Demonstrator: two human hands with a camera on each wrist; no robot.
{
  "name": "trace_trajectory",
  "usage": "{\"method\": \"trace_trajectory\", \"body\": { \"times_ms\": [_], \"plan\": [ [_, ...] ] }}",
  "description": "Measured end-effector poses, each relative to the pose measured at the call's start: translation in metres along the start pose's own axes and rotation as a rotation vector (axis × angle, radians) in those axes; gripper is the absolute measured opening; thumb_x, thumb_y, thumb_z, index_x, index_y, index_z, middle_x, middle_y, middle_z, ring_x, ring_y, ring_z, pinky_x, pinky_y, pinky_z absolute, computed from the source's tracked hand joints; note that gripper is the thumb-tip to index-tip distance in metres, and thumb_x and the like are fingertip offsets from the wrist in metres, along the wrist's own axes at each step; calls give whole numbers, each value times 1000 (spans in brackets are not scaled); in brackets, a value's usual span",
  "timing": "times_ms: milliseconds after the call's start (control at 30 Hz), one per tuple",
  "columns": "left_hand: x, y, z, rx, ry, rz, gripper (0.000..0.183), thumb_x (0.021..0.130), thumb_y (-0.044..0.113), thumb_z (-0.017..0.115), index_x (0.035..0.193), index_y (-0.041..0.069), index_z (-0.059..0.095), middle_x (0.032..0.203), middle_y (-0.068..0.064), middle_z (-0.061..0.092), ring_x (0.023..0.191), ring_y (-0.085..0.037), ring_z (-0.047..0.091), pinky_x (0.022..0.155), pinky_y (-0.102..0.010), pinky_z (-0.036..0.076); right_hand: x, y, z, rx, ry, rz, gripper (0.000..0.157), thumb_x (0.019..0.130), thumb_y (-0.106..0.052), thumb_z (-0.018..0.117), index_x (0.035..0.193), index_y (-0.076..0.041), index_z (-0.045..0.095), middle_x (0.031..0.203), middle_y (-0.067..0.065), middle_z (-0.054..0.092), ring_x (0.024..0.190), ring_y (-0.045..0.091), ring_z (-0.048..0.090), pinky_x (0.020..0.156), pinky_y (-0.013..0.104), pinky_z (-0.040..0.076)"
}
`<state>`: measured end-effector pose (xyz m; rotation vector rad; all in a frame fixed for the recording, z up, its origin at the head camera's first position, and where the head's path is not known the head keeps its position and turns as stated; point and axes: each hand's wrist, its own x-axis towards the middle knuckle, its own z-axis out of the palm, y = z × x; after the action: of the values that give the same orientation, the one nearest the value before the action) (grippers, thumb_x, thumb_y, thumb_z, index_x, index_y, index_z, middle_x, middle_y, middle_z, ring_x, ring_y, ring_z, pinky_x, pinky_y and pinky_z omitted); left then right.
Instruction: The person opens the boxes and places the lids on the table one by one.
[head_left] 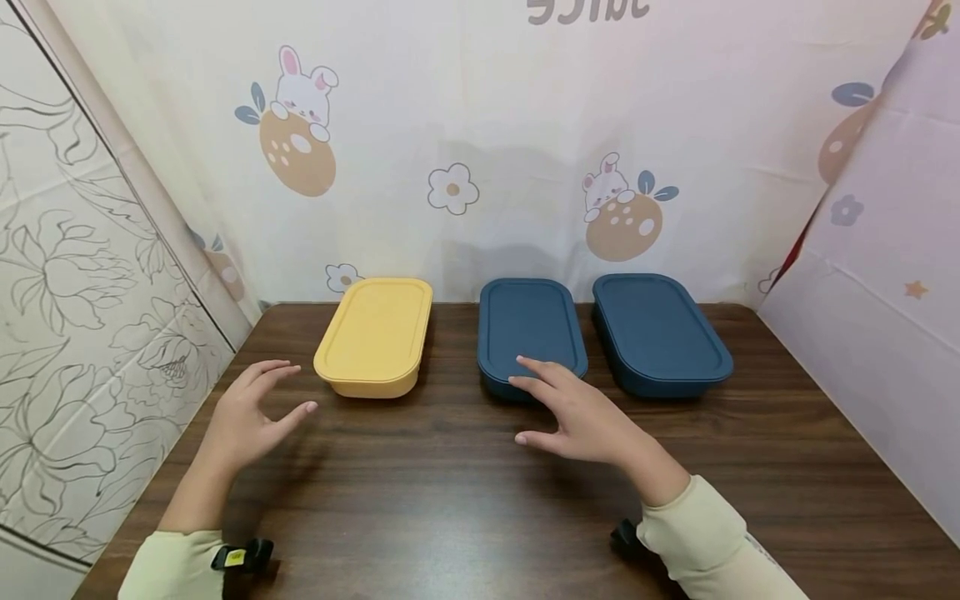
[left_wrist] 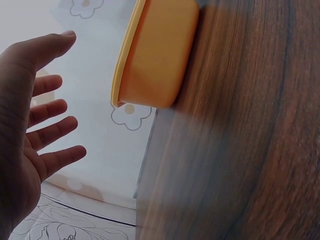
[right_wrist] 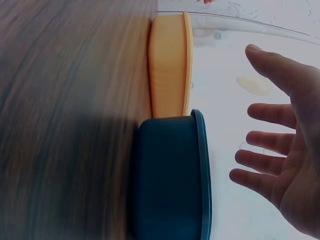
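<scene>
Three lidded, rounded rectangular boxes stand in a row on the brown wooden table. The yellow lidded box [head_left: 375,329] is on the left, one dark blue box [head_left: 528,321] in the middle and another dark blue box [head_left: 660,329] on the right. My left hand [head_left: 247,417] hovers left of the yellow box, fingers spread, holding nothing. In the left wrist view the yellow box [left_wrist: 160,55] is apart from that hand. My right hand [head_left: 581,412] is in the air by the front of the middle blue box [right_wrist: 170,175], its fingers extended and holding nothing.
The wooden table [head_left: 420,500] extends in front of the boxes. Behind them hangs a pale cloth [head_left: 510,108] printed with rabbits and flowers. A panel with line-drawn flowers [head_left: 67,275] stands at the left, and pale cloth [head_left: 885,275] hangs at the right.
</scene>
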<state>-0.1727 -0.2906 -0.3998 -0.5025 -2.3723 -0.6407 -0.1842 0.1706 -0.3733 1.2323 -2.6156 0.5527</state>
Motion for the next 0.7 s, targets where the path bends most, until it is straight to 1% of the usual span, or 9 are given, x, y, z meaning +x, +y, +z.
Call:
{"method": "trace_trajectory", "body": {
  "times_ms": [167,233,300,367,467,500,567,700],
  "plan": [
    [-1,-2,0,-4,1,-18,52,67,15,86,113,1,67,118,-17,60,110,-37,55,87,-55,44,7,-2,3,1,5,-8,67,86,-43,73,140,-8,52,154,11,35,136,29,38,102,48,42],
    [-2,-2,0,-7,5,-21,52,67,14,86,113,0,67,116,-17,60,109,-37,55,85,-52,45,9,-3,4,7,9,-10,67,86,-43,73,139,-8,53,153,10,35,135,29,39,102,47,42],
    [-2,-3,1,-6,12,-24,51,66,13,87,112,0,67,115,-17,61,107,-35,56,84,-45,46,12,-4,4,15,12,-12,67,86,-43,73,139,-8,53,153,10,36,135,29,39,103,48,42],
    [-3,-3,1,-13,16,-31,51,66,11,87,112,0,67,114,-16,61,105,-33,56,84,-31,46,14,-5,5,19,9,-13,66,87,-43,73,139,-8,53,153,9,36,135,28,39,103,47,41],
    [-2,-4,1,-30,17,-48,50,67,10,86,112,-1,67,114,-14,60,104,-31,57,84,-10,38,17,-6,7,20,9,-21,66,87,-43,73,139,-9,53,153,9,37,135,28,39,104,46,40],
    [-2,-5,2,-37,16,-54,49,68,10,86,112,-1,67,114,-14,60,105,-31,57,85,-6,35,18,-7,8,21,13,-28,65,87,-43,73,139,-9,53,152,10,37,135,28,39,105,46,40],
    [-2,-5,2,-51,14,-66,49,69,9,86,113,-1,67,115,-14,60,105,-31,56,86,-2,31,21,-9,10,20,19,-45,65,86,-43,73,138,-9,53,151,12,39,134,28,40,104,46,40],
    [-2,-6,4,-71,11,-80,47,70,8,86,112,-2,67,115,-15,60,105,-31,56,86,0,31,25,-12,16,17,24,-81,65,87,-43,73,137,-7,54,148,17,42,133,30,42,103,46,42]
  ]
}}
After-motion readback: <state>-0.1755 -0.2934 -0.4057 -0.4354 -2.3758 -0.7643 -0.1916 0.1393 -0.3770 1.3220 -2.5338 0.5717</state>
